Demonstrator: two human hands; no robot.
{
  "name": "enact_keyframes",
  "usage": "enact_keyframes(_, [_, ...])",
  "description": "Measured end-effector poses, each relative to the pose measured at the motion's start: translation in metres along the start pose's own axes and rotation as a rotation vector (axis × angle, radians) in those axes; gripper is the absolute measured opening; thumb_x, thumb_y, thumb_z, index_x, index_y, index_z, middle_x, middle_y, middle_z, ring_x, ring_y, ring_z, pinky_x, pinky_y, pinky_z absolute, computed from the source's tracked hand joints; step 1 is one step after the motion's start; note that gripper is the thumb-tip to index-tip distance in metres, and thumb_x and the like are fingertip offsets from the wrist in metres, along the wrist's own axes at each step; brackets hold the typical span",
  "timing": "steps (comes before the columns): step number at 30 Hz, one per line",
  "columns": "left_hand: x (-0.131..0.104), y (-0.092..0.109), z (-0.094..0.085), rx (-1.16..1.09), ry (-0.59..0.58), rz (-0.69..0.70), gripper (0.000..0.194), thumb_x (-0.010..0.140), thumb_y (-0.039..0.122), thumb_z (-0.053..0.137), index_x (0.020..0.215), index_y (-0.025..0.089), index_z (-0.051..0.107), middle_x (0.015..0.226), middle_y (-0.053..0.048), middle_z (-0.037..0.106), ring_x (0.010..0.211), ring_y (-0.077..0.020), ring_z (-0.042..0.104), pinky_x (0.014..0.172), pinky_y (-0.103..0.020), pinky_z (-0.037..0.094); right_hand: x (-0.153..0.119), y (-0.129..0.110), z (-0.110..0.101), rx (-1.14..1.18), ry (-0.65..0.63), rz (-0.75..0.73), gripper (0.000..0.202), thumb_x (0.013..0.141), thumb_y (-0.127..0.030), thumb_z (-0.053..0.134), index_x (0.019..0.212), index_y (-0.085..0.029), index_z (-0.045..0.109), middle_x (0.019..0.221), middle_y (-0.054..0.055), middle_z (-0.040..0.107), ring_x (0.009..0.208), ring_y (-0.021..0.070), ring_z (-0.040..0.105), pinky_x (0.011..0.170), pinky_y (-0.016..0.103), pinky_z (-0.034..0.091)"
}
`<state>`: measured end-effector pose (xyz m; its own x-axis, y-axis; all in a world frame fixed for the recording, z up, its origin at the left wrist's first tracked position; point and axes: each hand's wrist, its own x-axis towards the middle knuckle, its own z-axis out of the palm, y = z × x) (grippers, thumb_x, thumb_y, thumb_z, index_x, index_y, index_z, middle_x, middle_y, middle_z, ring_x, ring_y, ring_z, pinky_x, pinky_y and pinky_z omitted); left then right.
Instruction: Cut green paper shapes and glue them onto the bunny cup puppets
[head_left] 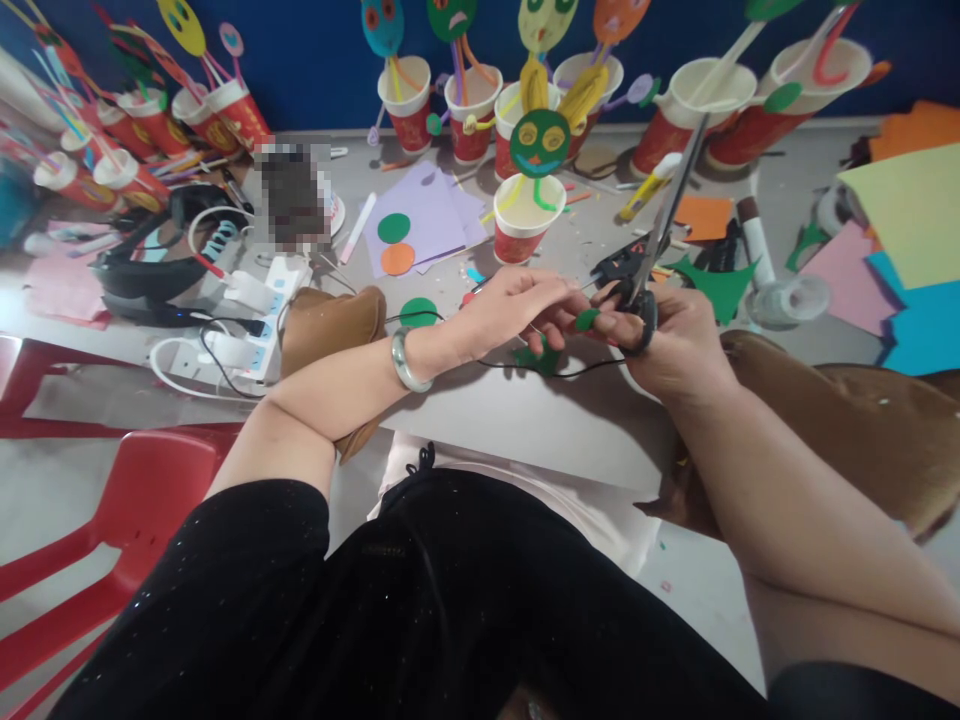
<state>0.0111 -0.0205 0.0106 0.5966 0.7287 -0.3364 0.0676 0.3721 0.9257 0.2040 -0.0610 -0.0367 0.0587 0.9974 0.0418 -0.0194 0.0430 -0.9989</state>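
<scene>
Scissors [667, 215] with dark handles point upward from my right hand [679, 335], whose fingers are closed around them. A small green paper piece [587, 319] is pinched between the fingertips of both hands. My left hand [525, 310], with a bangle [409, 362] on the wrist, reaches in from the left, its fingers bent toward that piece. Beneath the fingers lies a green paper scrap [541, 358] on the table [525, 415]. A thin black cable [574, 374] runs just below both hands.
A cup with a green-faced figure [519, 225] stands beyond my hands, several similar cups behind it. Purple paper [427, 215] lies left of it, a power strip [274, 310] farther left. Tape [799, 300] and coloured paper [919, 225] are at right. A red chair [161, 480] stands lower left.
</scene>
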Motion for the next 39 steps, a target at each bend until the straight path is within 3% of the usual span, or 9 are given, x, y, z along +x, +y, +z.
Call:
enact_keyframes(9, [-0.004, 0.004, 0.002, 0.06, -0.016, -0.061, 0.03, 0.106, 0.01, 0.055, 0.077, 0.013, 0.064, 0.066, 0.003, 0.071, 0.05, -0.0049, 0.065, 0.049, -0.017, 0.046, 0.0, 0.002, -0.001, -0.02, 0.014, 0.026, 0.044, 0.052, -0.05, 0.102, 0.062, -0.02, 0.07, 0.067, -0.002, 0.068, 0.061, 0.0116, 0.053, 0.059, 0.027, 0.04])
enact_keyframes(18, [0.002, -0.008, -0.007, 0.067, -0.096, 0.034, 0.025, 0.098, 0.028, 0.077, 0.081, 0.012, 0.067, 0.073, -0.002, 0.077, 0.057, -0.0054, 0.068, 0.054, -0.016, 0.05, 0.0, 0.001, -0.001, 0.008, 0.024, 0.055, 0.044, 0.047, -0.048, 0.104, 0.064, -0.02, 0.074, 0.067, -0.002, 0.067, 0.065, 0.0122, 0.055, 0.062, 0.027, 0.042])
enact_keyframes(28, [0.005, -0.013, -0.012, 0.122, -0.089, 0.113, 0.028, 0.092, 0.035, 0.084, 0.087, 0.012, 0.068, 0.078, -0.002, 0.078, 0.06, -0.0051, 0.067, 0.056, -0.017, 0.05, 0.0, 0.003, -0.001, 0.028, 0.04, 0.071, 0.036, 0.05, -0.039, 0.101, 0.066, -0.021, 0.074, 0.07, -0.002, 0.071, 0.066, 0.0117, 0.058, 0.065, 0.027, 0.045])
enact_keyframes(32, [0.004, -0.011, -0.011, 0.122, -0.079, 0.107, 0.026, 0.094, 0.032, 0.082, 0.087, 0.012, 0.067, 0.076, -0.001, 0.077, 0.06, -0.0048, 0.067, 0.056, -0.016, 0.049, 0.0, 0.002, 0.001, 0.027, 0.045, 0.08, 0.035, 0.05, -0.037, 0.101, 0.066, -0.02, 0.074, 0.068, -0.003, 0.07, 0.064, 0.0105, 0.057, 0.064, 0.025, 0.045])
enact_keyframes(39, [0.001, -0.005, -0.003, 0.118, -0.004, 0.049, 0.026, 0.106, 0.02, 0.061, 0.081, 0.013, 0.063, 0.071, 0.001, 0.073, 0.056, -0.0043, 0.067, 0.053, -0.015, 0.049, 0.001, -0.001, 0.001, -0.015, 0.038, 0.048, 0.037, 0.053, -0.043, 0.099, 0.065, -0.02, 0.073, 0.061, -0.004, 0.064, 0.058, 0.0095, 0.049, 0.056, 0.025, 0.038])
